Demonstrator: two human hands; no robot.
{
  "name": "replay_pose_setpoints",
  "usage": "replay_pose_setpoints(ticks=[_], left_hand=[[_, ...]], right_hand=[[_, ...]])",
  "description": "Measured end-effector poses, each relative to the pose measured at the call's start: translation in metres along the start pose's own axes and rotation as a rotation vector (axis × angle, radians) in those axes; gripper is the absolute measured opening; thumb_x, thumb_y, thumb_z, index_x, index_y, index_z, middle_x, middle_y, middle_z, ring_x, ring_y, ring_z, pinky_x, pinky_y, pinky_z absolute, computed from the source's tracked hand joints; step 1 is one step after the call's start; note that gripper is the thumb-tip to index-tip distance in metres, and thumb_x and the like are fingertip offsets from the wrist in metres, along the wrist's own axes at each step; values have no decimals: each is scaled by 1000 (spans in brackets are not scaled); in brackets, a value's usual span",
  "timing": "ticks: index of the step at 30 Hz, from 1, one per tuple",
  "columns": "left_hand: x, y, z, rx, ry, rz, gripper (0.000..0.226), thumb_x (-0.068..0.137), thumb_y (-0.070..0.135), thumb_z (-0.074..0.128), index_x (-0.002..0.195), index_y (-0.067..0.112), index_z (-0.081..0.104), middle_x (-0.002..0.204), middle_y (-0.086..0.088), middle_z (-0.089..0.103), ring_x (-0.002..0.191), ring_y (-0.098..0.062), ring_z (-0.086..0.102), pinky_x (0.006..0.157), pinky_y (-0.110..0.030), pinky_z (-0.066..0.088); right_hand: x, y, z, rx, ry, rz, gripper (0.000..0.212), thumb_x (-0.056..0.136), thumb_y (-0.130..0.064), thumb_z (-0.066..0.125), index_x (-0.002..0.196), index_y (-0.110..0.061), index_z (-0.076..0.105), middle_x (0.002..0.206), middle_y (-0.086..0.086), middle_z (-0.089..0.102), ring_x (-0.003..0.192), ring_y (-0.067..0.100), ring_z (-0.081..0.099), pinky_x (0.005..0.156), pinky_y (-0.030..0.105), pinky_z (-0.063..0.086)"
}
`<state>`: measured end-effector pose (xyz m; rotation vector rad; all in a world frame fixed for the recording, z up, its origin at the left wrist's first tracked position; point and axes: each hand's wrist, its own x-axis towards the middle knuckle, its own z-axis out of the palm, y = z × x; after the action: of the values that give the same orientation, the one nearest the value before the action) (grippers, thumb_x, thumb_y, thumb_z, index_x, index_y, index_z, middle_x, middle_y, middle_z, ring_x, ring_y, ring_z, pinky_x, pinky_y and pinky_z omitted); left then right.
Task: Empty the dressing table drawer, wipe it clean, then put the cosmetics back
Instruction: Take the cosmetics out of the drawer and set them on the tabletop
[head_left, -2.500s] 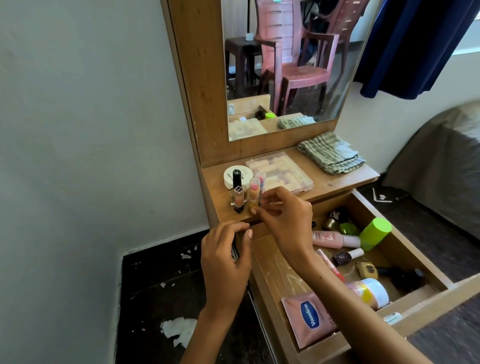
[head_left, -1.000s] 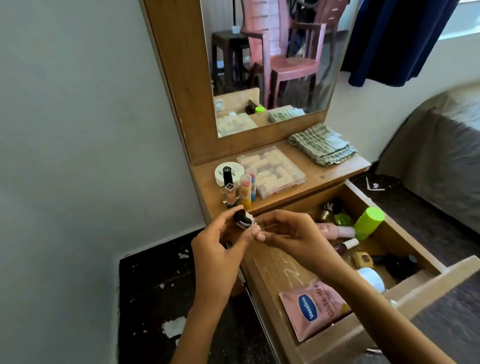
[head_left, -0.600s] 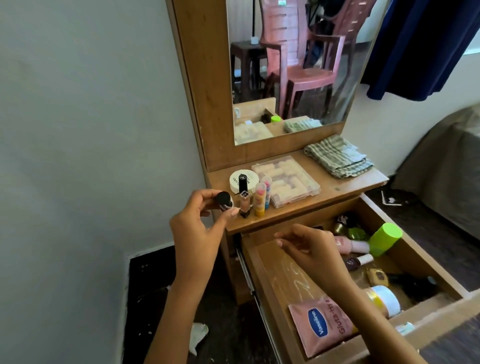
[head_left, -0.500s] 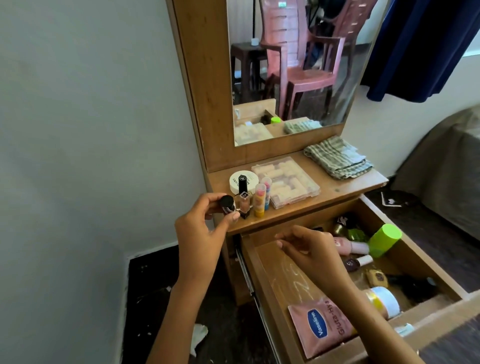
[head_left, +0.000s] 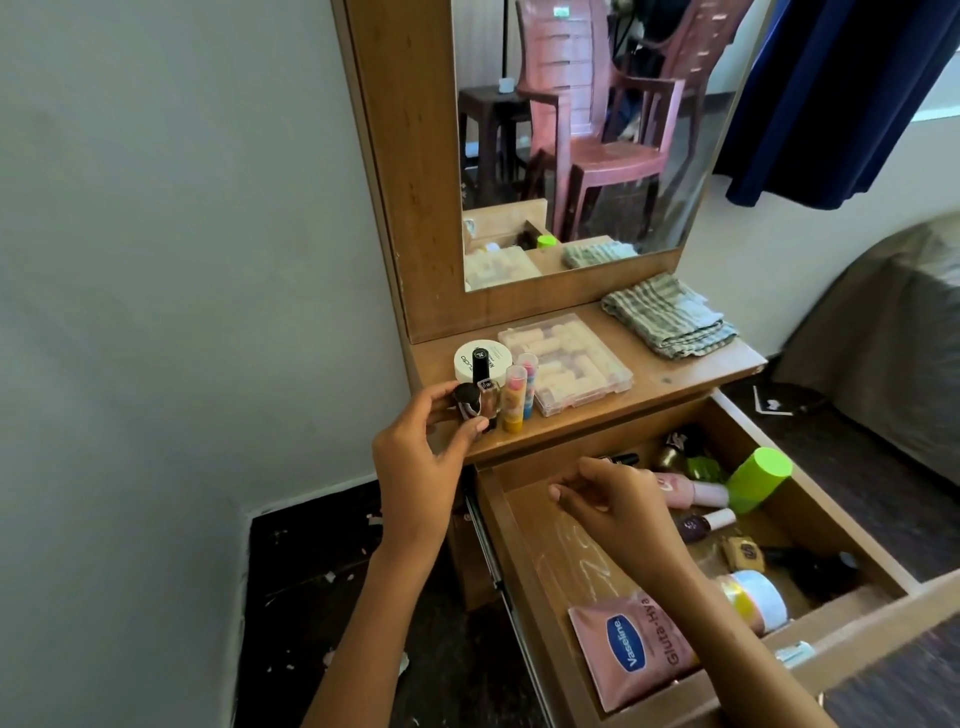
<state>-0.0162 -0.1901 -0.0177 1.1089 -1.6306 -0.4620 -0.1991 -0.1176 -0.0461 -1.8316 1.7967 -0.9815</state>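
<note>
Fingers of the left hand (head_left: 415, 457) pinch a small bottle with a black cap (head_left: 466, 402), thumb on one side and fingers on the other. The bottle stands up tall, cap on top, at the front left corner of the table top (head_left: 670, 371). I think it is being set down there.

Just to the right of the pinch, touching or almost touching, is one taller bottle with a long black cap (head_left: 482, 382). Right of that stand two little tubes with bright colours (head_left: 517, 397). Behind them sits one round white jar (head_left: 480, 359). Further right lies one flat clear box (head_left: 566, 361), and far right is one folded striped cloth (head_left: 670, 322).

Below and to the right of the pinch is the open drawer (head_left: 535, 561). The right hand (head_left: 613, 506) hangs over its back left part with fingers loosely bent, and it holds nothing. It is the hand nearer to what is left inside.

Right of that hand lie the things to take out. One pink bottle (head_left: 685, 491) lies on its side, pointing left to right. One green tube (head_left: 758, 478) leans beside it. One dark bottle with a white cap (head_left: 704, 524) lies flat too. One pink Vaseline pouch (head_left: 639, 649) lies at the front, with one round tub (head_left: 753, 597) to its right. More small dark and gold things sit at the back and right side, too jumbled to count well.

The drawer is not empty yet, so wiping must wait.
</note>
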Motion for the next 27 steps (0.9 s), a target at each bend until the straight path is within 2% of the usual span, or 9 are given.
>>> replay_pose_setpoints(ticks=[4, 8, 10, 12, 17, 20, 23, 25, 27], left_hand=[[-11, 3, 0, 61, 115, 47, 45, 75, 19, 79, 115, 8, 61, 108, 1, 66, 100, -8, 60, 84, -16, 49], [-32, 16, 7, 60, 157, 174, 29, 82, 14, 73, 106, 4, 60, 97, -3, 61, 92, -4, 55, 80, -12, 45], [-44, 21, 15, 34, 70, 200, 22, 85, 14, 70, 102, 6, 61, 96, -1, 61, 91, -4, 55, 78, -16, 48], [-55, 26, 22, 17, -62, 197, 17, 87, 15, 68, 101, 8, 63, 96, 1, 61, 90, -5, 57, 75, -22, 52], [-69, 29, 37, 18, -357, 193, 10, 88, 17, 65, 98, 15, 65, 97, 6, 61, 93, -4, 57, 79, -30, 52], [-72, 31, 43, 10, -426, 177, 9, 87, 17, 65, 96, 18, 65, 97, 9, 59, 93, -4, 57, 80, -33, 51], [-74, 33, 45, 18, -465, 173, 10, 87, 16, 66, 96, 20, 64, 97, 12, 58, 93, -2, 56, 82, -34, 51], [-75, 33, 46, 25, -474, 167, 11, 87, 15, 66, 95, 22, 64, 98, 13, 58, 93, -1, 56, 83, -34, 51], [-75, 33, 45, 28, -471, 162, 12, 87, 15, 66, 95, 23, 64, 98, 13, 58, 93, 0, 55, 83, -33, 52]], right_hand=[[1, 1, 0, -28, 3, 30, 24, 88, -26, 67, 79, -44, 54, 74, -24, 60, 71, -5, 60, 59, 11, 41], [4, 2, -5, -31, 15, 76, 10, 87, -25, 68, 83, -32, 62, 76, -20, 63, 69, -3, 61, 60, 13, 43], [3, 6, -14, -99, 7, 141, 5, 87, -28, 67, 90, -24, 67, 84, -14, 68, 76, 0, 63, 65, 20, 51], [0, 11, -27, -228, -7, 241, 14, 87, -30, 67, 100, -24, 68, 94, -11, 70, 82, 3, 63, 70, 26, 54], [-14, 31, -59, -533, -69, 506, 28, 84, -24, 69, 112, -23, 65, 98, -4, 69, 82, 9, 65, 56, 20, 49], [-19, 38, -61, -686, -215, 565, 25, 81, -32, 72, 104, -23, 66, 90, -5, 62, 78, 12, 60, 53, 21, 45], [-22, 41, -44, -740, -223, 491, 27, 80, -42, 69, 97, -23, 62, 95, -8, 62, 81, 18, 63, 62, 29, 50], [-20, 43, -31, -771, -251, 464, 25, 83, -47, 64, 81, -23, 56, 87, -8, 61, 71, 18, 58, 76, 39, 53], [-17, 45, -24, -793, -333, 501, 42, 88, -55, 55, 62, -23, 46, 67, -6, 52, 57, 12, 42, 89, 48, 48]])
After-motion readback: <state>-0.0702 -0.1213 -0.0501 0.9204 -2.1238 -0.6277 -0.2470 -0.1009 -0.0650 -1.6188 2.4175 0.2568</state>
